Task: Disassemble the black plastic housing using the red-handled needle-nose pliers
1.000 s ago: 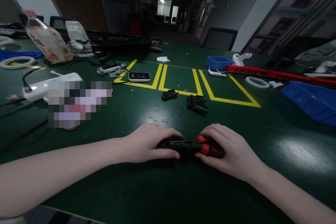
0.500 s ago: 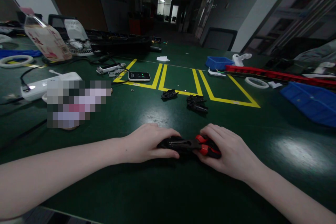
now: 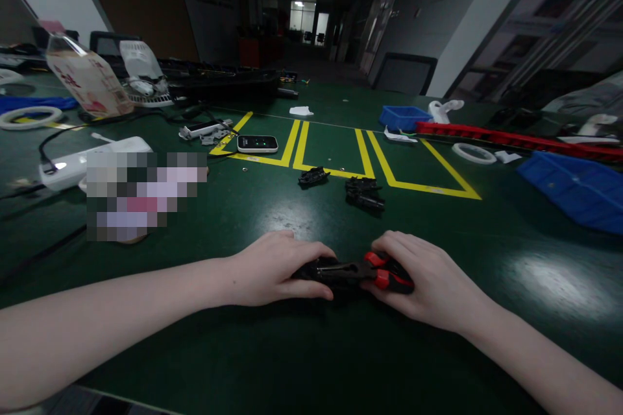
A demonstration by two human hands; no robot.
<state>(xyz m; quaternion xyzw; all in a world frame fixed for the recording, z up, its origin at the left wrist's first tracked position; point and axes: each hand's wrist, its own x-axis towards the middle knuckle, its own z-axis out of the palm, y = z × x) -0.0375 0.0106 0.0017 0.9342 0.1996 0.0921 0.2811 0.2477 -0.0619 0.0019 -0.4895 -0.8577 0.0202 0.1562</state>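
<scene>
Near the front of the green table, my right hand is closed around the red and black handles of a pair of pliers. The dark jaws of the pliers point left and meet a black plastic part. My left hand grips that part between thumb and fingers; much of it is hidden by the hand, and its dark outline is hard to make out. Whether the jaws bite on it I cannot tell. Beyond my hands lie similar black parts: a single piece and a small cluster.
Yellow tape outlines mark the middle. A black-and-white device, a white power strip and a bottle stand to the left. Rightward are a blue bin, a tape roll, a red strip and a smaller blue bin.
The pliers and my right hand have shifted very slightly to the right. My left hand keeps its grip on the black plastic part, almost unmoved.
</scene>
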